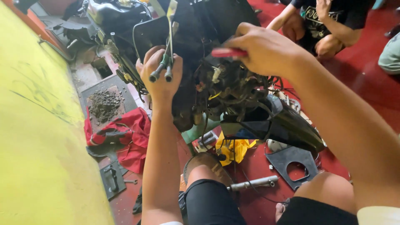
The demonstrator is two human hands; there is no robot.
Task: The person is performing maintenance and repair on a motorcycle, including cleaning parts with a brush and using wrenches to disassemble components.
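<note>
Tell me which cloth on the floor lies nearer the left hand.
The red cloth, beside the left hand's forearm; the yellow cloth lies farther right, under the motorcycle.

Tangled black wiring bundle crowds the stripped motorcycle front; open red floor lies right, crumpled red rag blocks left.
</note>
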